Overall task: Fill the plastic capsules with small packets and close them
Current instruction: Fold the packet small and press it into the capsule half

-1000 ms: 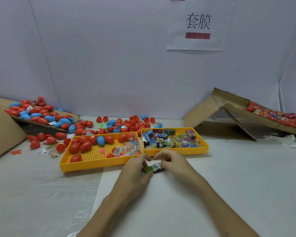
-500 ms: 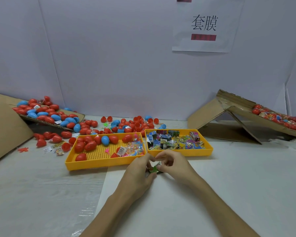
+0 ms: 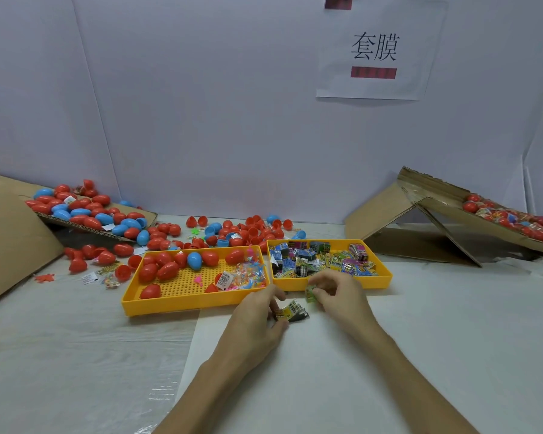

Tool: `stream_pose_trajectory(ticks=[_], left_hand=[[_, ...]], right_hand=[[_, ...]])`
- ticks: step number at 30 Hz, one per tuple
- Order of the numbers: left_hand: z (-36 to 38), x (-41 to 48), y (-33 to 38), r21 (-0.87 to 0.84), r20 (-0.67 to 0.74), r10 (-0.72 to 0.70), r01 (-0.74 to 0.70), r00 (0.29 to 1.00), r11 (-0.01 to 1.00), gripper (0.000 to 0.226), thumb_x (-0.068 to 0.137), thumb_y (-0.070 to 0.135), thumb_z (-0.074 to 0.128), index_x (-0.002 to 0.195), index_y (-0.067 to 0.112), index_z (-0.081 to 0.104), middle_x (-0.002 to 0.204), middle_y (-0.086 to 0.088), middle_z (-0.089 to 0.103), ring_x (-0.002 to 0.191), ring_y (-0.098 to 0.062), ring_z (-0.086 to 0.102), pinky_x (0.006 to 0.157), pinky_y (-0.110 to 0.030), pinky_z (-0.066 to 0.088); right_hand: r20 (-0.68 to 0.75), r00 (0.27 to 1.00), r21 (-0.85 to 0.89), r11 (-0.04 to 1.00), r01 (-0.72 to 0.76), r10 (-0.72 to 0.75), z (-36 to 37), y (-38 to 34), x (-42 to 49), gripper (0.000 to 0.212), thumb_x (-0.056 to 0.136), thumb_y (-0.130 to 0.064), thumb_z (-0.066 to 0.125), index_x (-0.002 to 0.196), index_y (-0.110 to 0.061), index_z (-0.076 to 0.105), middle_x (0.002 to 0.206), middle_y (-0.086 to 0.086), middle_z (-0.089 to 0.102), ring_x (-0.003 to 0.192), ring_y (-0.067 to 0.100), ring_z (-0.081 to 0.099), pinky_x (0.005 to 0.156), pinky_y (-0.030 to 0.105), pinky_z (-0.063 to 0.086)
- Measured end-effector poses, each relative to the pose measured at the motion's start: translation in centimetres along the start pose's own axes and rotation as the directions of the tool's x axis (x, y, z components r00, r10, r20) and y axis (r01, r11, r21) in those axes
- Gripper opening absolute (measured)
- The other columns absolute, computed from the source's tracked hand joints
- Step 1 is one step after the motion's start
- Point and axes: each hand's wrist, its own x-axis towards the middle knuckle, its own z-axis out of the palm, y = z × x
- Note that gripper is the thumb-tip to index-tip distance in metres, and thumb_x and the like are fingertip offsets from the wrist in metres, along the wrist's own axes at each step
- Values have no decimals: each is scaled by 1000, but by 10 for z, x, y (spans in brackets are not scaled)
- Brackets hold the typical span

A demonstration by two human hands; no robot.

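Both hands work just in front of the two yellow trays. My left hand (image 3: 259,314) pinches a dark printed packet (image 3: 292,311) with a barcode, low over the table. My right hand (image 3: 337,292) pinches a small green packet (image 3: 311,292) a little higher and to the right. The left yellow tray (image 3: 198,300) holds several red capsules (image 3: 166,270), one blue capsule (image 3: 194,260) and some clear packets. The right yellow tray (image 3: 380,281) is full of small printed packets (image 3: 323,261).
Loose red and blue capsules (image 3: 248,230) lie behind the trays and on a cardboard sheet (image 3: 85,227) at far left. A cardboard ramp (image 3: 452,220) at right carries more red capsules. A paper sign (image 3: 375,51) hangs on the white wall.
The hands, together on one bundle before, have drawn apart. The right hand now holds a green packet lifted to the right; the left keeps the dark packet.
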Motion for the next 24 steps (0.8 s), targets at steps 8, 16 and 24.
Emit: stream_pose_trajectory(ticks=[8, 16, 24], left_hand=[[-9, 2, 9, -250, -71, -136, 115, 988, 961, 19, 92, 44, 66, 106, 30, 66, 91, 13, 70, 80, 3, 64, 66, -12, 51], [-13, 5, 10, -466, 28, -207, 196, 978, 863, 10, 94, 20, 68, 89, 25, 76, 76, 6, 74, 73, -9, 70, 63, -26, 59], [-21, 4, 15, -760, 174, -311, 328, 934, 561, 10, 94, 7, 66, 97, 12, 74, 85, -9, 78, 79, -23, 76, 65, -23, 58]], right_hand=[[90, 990, 326, 943, 75, -110, -5, -17, -4, 21, 88, -2, 71, 94, -22, 73, 77, -2, 74, 68, 13, 71, 64, 18, 52], [262, 943, 386, 918, 91, -204, 3, -26, -13, 27, 85, 3, 72, 100, -20, 73, 89, 6, 76, 86, 24, 73, 77, 33, 61], [205, 968, 518, 856, 17, -143, -1, -26, -11, 43, 81, 8, 74, 99, -32, 74, 91, -2, 73, 85, 22, 72, 71, 29, 58]])
